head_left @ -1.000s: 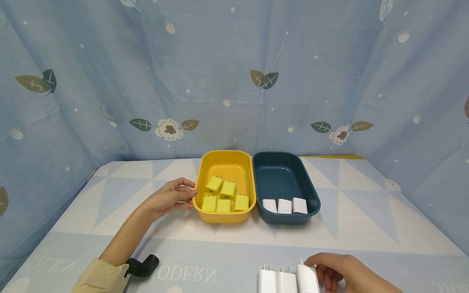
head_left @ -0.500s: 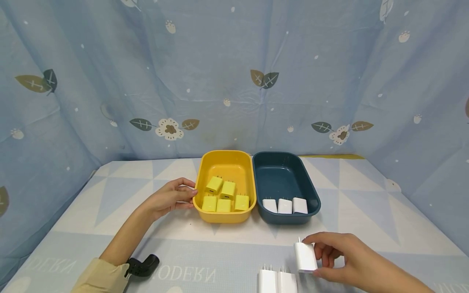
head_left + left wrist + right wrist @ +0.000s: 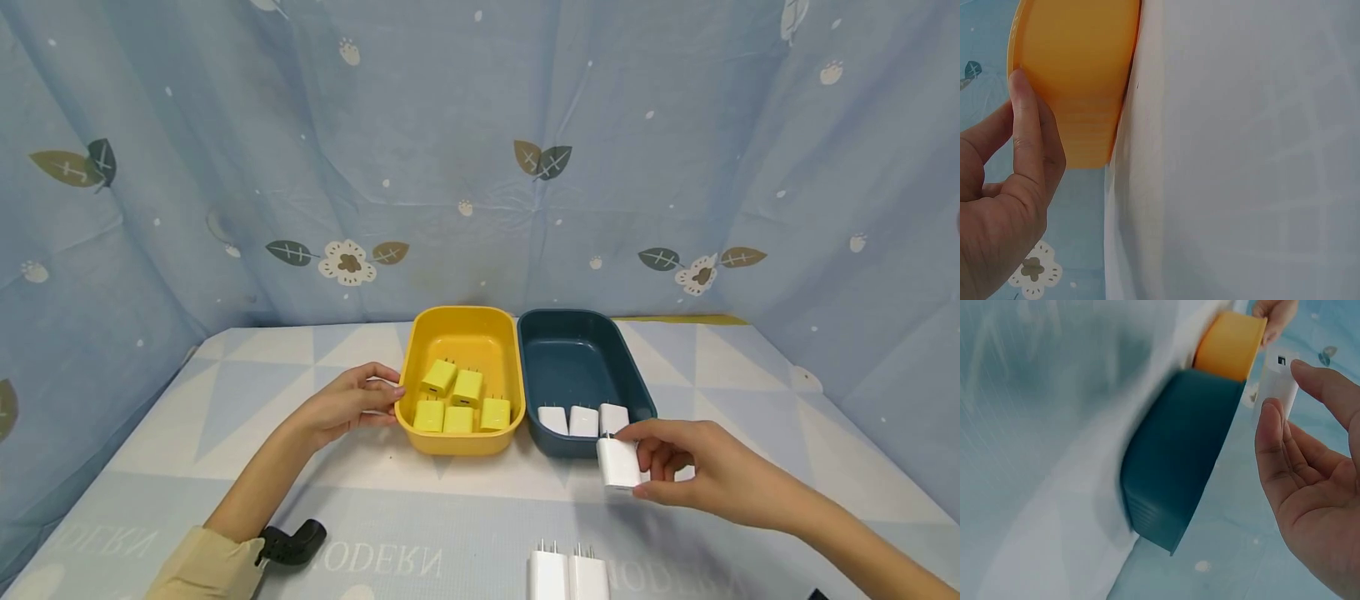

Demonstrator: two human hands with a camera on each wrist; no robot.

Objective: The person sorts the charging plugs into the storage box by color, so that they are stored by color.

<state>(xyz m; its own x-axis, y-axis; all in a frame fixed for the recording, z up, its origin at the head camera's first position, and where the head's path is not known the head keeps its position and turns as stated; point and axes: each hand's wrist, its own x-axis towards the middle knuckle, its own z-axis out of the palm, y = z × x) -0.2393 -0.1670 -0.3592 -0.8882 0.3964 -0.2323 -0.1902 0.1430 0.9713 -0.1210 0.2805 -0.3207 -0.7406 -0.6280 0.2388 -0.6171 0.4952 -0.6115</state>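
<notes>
Between thumb and fingers my right hand [image 3: 701,467] pinches a white charger plug [image 3: 619,463], prongs up, at the near right corner of the dark blue bin [image 3: 581,371]. The right wrist view shows the port on the held white plug [image 3: 1277,378]. Three white plugs [image 3: 583,422] sit along that bin's near end. My left hand [image 3: 348,407] rests its fingertips on the left side of the yellow bin [image 3: 457,446], which contains several yellow charger plugs [image 3: 468,389]. In the left wrist view, a fingertip touches the yellow bin's [image 3: 1085,75] rim.
Two more white plugs [image 3: 568,575] stand side by side at the table's front edge, prongs up. The two bins stand against each other near the back, before a blue patterned curtain [image 3: 465,150]. A patterned cloth [image 3: 375,500] covers the table.
My right hand has lifted a white charger plug from the row at the front edge and carried it forward to the blue bin. The left hand has stayed still.
</notes>
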